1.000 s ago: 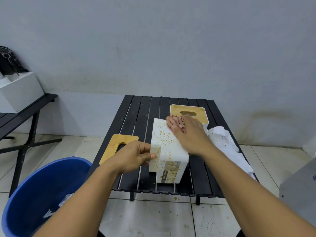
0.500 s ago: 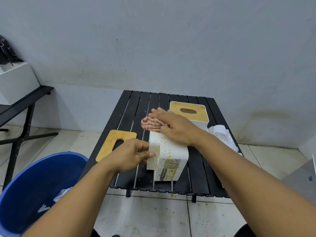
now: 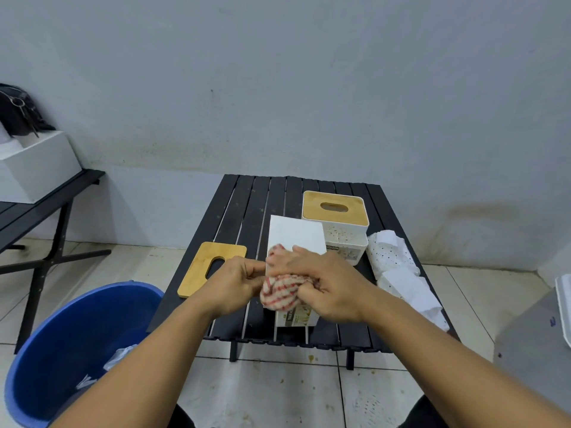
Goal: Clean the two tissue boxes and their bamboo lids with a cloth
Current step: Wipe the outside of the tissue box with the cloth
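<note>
A white tissue box (image 3: 295,234) lies overturned on the black slatted table (image 3: 247,205), its upward face clean at the far end. My right hand (image 3: 324,285) grips a bunched red-and-white checked cloth (image 3: 279,291) against the box's near end. My left hand (image 3: 234,281) holds the box's left side, fingers curled at its edge. A loose bamboo lid (image 3: 210,268) lies at the table's left edge. The second tissue box (image 3: 338,230), spotted yellow, stands behind with its bamboo lid (image 3: 335,208) on.
White spotted tissue sheets (image 3: 398,273) lie along the table's right edge. A blue bucket (image 3: 77,344) stands on the floor at the left. A black bench (image 3: 37,208) with a white box (image 3: 34,168) is at far left. Yellow specks dot the floor tiles.
My right hand drew the cloth from the box's far end toward me to its near end. The yellow spots on the wiped face are gone. My left hand stayed on the box's side.
</note>
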The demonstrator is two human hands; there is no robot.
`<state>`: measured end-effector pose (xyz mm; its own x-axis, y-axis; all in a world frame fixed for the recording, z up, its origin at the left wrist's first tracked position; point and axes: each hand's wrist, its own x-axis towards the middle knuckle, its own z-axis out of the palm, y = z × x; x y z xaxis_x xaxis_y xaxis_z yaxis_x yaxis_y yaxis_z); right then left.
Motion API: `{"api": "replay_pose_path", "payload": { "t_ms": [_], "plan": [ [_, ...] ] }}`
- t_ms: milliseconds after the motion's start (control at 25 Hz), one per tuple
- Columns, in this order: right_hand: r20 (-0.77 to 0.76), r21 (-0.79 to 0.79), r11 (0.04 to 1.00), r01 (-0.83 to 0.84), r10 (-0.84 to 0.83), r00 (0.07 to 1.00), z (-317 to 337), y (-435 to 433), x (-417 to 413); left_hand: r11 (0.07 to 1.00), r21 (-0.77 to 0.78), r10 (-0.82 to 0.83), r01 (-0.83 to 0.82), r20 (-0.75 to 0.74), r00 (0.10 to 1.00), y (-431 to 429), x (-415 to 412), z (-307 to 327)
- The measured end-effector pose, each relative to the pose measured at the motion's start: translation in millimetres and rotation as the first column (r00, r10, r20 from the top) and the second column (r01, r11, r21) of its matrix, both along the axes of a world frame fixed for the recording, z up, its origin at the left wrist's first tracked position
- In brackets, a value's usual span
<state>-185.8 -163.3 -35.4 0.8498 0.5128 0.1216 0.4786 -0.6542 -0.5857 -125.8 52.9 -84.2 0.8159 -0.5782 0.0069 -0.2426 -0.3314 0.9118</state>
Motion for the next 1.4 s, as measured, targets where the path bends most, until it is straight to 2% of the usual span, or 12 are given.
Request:
{"api": "replay_pose_path", "payload": {
  "t_ms": [120, 200, 280, 360, 440, 640, 840, 1040, 1200, 1240, 1320, 1400],
  "plan": [
    [-0.097, 0.217, 0.974, 0.058, -0.038, 0.995, 17, -9, -10, 1.000, -0.017, 0.014, -0.015, -0.076, 0.997, 0, 4, -4],
    [-0.144, 0.441, 0.891, 0.108, -0.048, 0.988, 33, -14, -6, 0.999, -0.011, 0.030, -0.031, -0.084, 0.996, 2, 8, -10],
    [-0.246, 0.517, 0.822, 0.239, -0.125, 0.961, 47, -18, 10, 0.999, -0.015, 0.032, -0.034, -0.102, 0.994, 2, 10, -12],
    [-0.236, 0.359, 0.877, 0.320, -0.246, 0.940, 50, -21, 29, 1.000, -0.013, 0.025, -0.027, -0.118, 0.993, 2, 12, -14],
    [-0.085, 0.132, 0.931, 0.340, -0.331, 0.940, 41, -22, 42, 1.000, -0.017, 0.016, -0.018, -0.135, 0.991, 1, 14, -15],
    [0.098, -0.314, 0.945, 0.093, -0.065, 0.993, 0, -4, 43, 1.000, -0.002, -0.005, 0.005, -0.090, 0.996, 2, 20, -22],
    [0.108, -0.372, 0.912, 0.172, -0.141, 0.984, -2, 2, 83, 1.000, 0.011, -0.005, 0.006, -0.110, 0.994, 2, 23, -21],
    [-0.024, -0.202, 0.915, 0.350, -0.362, 0.932, 3, -17, 101, 0.999, 0.050, 0.021, -0.017, -0.085, 0.996, 0, 15, -13],
    [-0.042, -0.297, 0.795, 0.528, -0.564, 0.825, 14, -53, 81, 0.999, 0.048, 0.009, -0.005, -0.085, 0.996, 0, 11, -4],
    [-0.033, -0.252, 0.768, 0.589, -0.615, 0.788, 11, -61, 70, 0.999, 0.042, -0.004, 0.008, -0.077, 0.997, -1, 11, -1],
    [-0.166, 0.107, 0.680, 0.725, -0.707, 0.688, 2, -75, 44, 1.000, -0.010, -0.020, 0.019, -0.072, 0.997, -7, 10, 6],
    [-0.517, 0.456, 0.378, 0.806, -0.624, 0.585, 0, -85, 28, 0.993, -0.121, -0.013, -0.001, -0.112, 0.994, -15, 12, 13]
  ]
}}
